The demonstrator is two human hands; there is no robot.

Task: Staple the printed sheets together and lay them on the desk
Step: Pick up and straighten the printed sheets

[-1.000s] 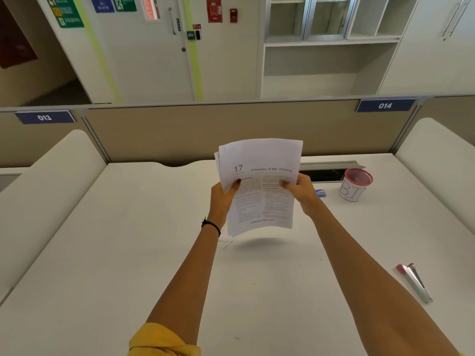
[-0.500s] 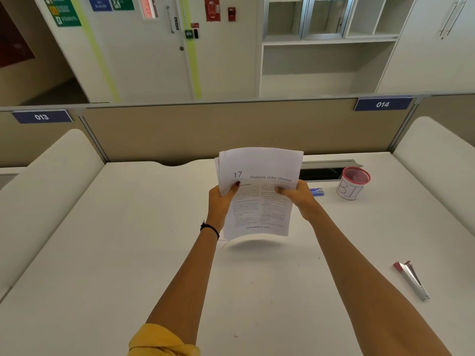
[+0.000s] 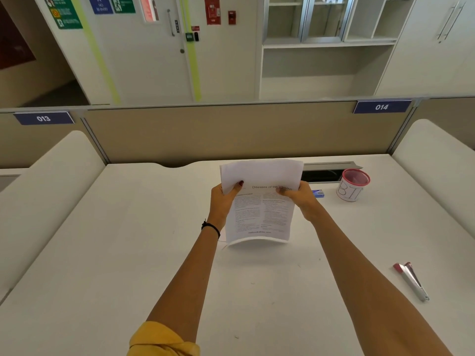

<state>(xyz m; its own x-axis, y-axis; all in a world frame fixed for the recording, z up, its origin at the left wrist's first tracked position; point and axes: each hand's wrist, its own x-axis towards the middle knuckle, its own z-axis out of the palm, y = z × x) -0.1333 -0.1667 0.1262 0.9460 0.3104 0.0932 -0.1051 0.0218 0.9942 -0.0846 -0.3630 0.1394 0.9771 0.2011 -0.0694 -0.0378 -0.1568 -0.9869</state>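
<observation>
Two hands gripping printed sheets, left hand, right hand, opposite edges

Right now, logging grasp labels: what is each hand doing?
Left hand: closed on the printed sheets.
Right hand: closed on the same sheets.

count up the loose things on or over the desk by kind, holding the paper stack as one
stack of printed sheets, held in both hands: 1
stapler: 1
cup marked BIN: 1
small blue box: 1
total: 4
</observation>
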